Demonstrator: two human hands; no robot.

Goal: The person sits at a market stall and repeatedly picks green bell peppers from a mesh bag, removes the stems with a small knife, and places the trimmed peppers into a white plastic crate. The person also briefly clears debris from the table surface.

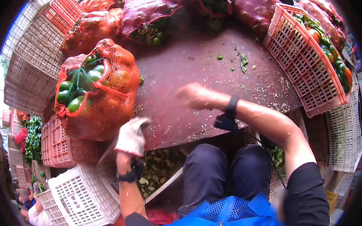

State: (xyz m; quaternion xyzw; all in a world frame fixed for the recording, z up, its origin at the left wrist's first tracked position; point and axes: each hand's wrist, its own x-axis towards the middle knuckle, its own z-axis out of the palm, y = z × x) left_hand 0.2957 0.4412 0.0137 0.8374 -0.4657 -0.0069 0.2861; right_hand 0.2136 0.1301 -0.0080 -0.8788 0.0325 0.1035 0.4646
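My left hand (130,138), in a white knit glove, is at the lower right side of an orange mesh sack (119,85). Whether it touches the sack is unclear, and its finger positions are hard to read. Green and orange peppers (95,75) fill the sack, and green twine (80,69) laces its mouth. Bare and blurred by motion, my right hand (195,95) hovers above a dark red board (179,67); I see nothing clearly held in it. Dark straps circle both wrists. Pale seeds, a leaf (244,63) and a small green piece (219,57) lie on the board.
More mesh sacks (147,11) line the board's far edge. A pink plastic crate (306,62) of peppers stands tilted at the right. White crates (81,199) and grey crates (38,46) are stacked left. Scraps (159,171) fill a container below the board. People (41,217) are at lower left.
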